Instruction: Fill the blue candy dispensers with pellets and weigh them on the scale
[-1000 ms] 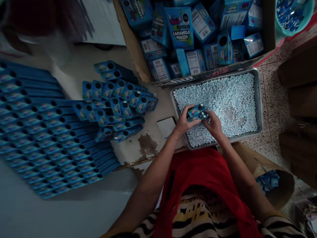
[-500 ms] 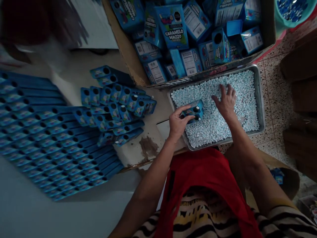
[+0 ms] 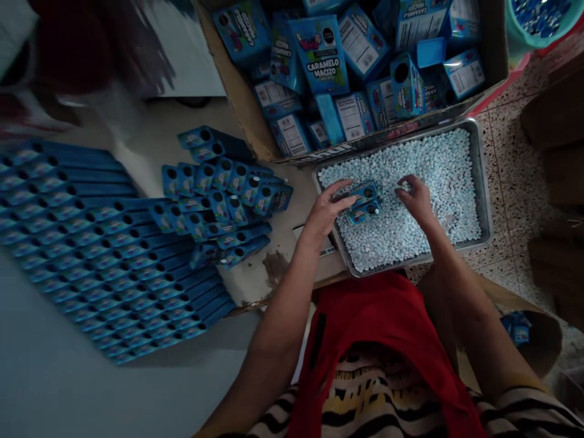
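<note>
A metal tray (image 3: 486,207) holds a wide layer of small white and pale-blue candies (image 3: 438,164). My left hand (image 3: 323,213) has its thumb and fingers around a small blue candy box (image 3: 365,192) over the tray's left part. A second blue candy box (image 3: 364,213) lies alongside, close to my thumb; a white candy shows at its round hole. To the right of the boxes, my right hand (image 3: 417,198) is just above the candies, fingertips pinched together on what look like a few candies, partly hidden by the fingers.
Rows of blue boxes with round holes (image 3: 114,255) fill the left side, with a looser group (image 3: 223,201) nearer the tray. Behind the tray stands a cardboard carton (image 3: 237,103) of blue boxes. A teal tub (image 3: 578,24) is at upper right. Another person's blurred hand (image 3: 150,55) shows at upper left.
My right hand has drawn back slightly toward me, its spread fingers now pinched together. The two boxes in front of my left hand have turned and moved slightly apart.
</note>
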### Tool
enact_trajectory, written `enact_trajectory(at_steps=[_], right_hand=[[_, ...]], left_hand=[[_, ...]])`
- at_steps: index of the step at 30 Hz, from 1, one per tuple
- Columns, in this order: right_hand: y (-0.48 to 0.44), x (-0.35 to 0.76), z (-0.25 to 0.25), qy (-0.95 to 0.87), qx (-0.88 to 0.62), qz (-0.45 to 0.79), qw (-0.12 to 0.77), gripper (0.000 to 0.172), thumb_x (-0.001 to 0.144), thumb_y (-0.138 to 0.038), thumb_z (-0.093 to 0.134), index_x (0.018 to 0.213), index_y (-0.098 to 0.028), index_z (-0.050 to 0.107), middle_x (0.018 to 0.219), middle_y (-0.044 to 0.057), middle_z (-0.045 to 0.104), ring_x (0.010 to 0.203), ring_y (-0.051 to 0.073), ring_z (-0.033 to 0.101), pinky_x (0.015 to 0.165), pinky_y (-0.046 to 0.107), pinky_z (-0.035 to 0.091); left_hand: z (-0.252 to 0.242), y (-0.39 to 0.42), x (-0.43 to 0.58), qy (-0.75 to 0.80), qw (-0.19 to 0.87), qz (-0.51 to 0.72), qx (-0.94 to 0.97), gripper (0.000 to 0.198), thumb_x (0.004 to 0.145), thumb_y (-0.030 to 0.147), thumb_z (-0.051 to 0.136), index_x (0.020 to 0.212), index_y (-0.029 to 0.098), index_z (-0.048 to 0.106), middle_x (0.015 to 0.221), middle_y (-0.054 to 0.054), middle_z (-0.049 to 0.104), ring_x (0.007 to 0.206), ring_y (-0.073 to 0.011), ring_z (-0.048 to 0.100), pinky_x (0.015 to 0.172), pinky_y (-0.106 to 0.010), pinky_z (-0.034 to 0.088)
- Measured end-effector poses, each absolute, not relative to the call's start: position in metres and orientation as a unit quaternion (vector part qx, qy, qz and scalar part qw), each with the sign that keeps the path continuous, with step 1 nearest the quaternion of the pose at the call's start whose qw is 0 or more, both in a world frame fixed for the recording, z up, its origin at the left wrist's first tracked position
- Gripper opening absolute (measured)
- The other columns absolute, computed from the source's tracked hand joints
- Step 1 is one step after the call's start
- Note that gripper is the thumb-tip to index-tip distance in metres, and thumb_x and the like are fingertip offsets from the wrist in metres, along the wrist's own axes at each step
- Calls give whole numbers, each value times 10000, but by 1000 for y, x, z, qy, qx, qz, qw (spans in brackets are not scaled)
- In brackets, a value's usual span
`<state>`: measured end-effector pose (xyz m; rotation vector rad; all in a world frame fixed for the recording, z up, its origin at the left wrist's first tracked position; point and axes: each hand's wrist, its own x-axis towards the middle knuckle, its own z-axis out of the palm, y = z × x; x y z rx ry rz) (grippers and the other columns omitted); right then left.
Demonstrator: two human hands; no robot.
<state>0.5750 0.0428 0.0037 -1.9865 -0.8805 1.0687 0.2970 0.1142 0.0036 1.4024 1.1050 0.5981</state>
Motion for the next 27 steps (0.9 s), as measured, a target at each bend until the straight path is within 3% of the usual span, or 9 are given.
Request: enact_trajectory(at_steps=[3, 6, 9, 12, 15, 17, 20, 22, 27], right_hand=[[33, 574, 8, -66, -683, 549, 477, 220, 834, -399, 810, 951, -249, 699, 723, -47, 621, 603, 114, 527, 517, 224, 453], [21, 571, 12, 105, -581, 612, 527, 208, 876, -381, 789, 973, -222, 698, 663, -47, 624, 508, 79, 486, 391, 178, 351], [9, 567, 18, 191, -483, 649, 556, 199, 990, -415, 711, 974, -218, 687, 637, -43, 633, 486, 79, 516, 392, 163, 390], [-1, 567, 24, 226, -387, 691, 567, 338, 1100, -460, 562, 862, -232, 639, 520, -87, 508, 378, 67, 386, 351, 169, 317], [-5, 569, 32, 206, -348, 703, 585, 435, 1134, -437, 445, 782, -235, 601, 464, -101, 399, 334, 70, 270, 328, 191, 243], [-5, 569, 37, 190, -354, 697, 594, 353, 1098, -382, 493, 804, -232, 619, 489, -91, 430, 363, 72, 312, 355, 185, 285], [-3, 567, 44, 183, -400, 671, 597, 112, 957, -272, 652, 857, -224, 634, 655, -38, 630, 504, 73, 500, 461, 162, 414], [-1, 565, 47, 178, -431, 662, 588, 89, 874, -242, 710, 855, -219, 626, 763, -6, 703, 593, 79, 569, 523, 165, 462], [7, 559, 56, 101, -498, 660, 553, 209, 799, -344, 810, 935, -233, 696, 608, -75, 541, 502, 68, 408, 457, 190, 325]], left_hand=[[-3, 124, 288, 408, 664, 228, 584, 594, 825, 375, 824, 1409, 308, 733, 1576, -103, 647, 1484, -321, 634, 1165, -461, 609], [-7, 132, 303, 397, 624, 226, 634, 620, 794, 299, 831, 1404, 268, 728, 1613, -122, 618, 1586, -321, 532, 1246, -468, 542], [-7, 139, 327, 385, 569, 214, 695, 570, 815, 217, 799, 1381, 222, 736, 1534, -111, 692, 1536, -293, 584, 1298, -444, 480], [-2, 145, 340, 425, 521, 218, 708, 495, 798, 181, 823, 1288, 196, 759, 1330, -74, 794, 1315, -271, 723, 1192, -386, 559], [14, 145, 332, 464, 506, 253, 682, 428, 777, 210, 880, 1189, 195, 765, 1167, -38, 816, 1149, -250, 760, 1069, -353, 612], [29, 141, 320, 450, 528, 290, 659, 403, 804, 243, 882, 1187, 210, 757, 1192, -38, 811, 1175, -248, 753, 1078, -365, 611], [48, 132, 303, 405, 582, 334, 622, 333, 824, 271, 871, 1133, 230, 754, 1237, -55, 812, 1252, -264, 749, 1127, -404, 598], [55, 126, 296, 399, 599, 349, 600, 317, 805, 261, 876, 1098, 237, 757, 1216, -58, 821, 1255, -270, 758, 1136, -422, 596], [62, 115, 281, 440, 572, 387, 573, 327, 805, 243, 869, 1118, 247, 772, 1221, -56, 829, 1217, -249, 770, 1115, -397, 601]])
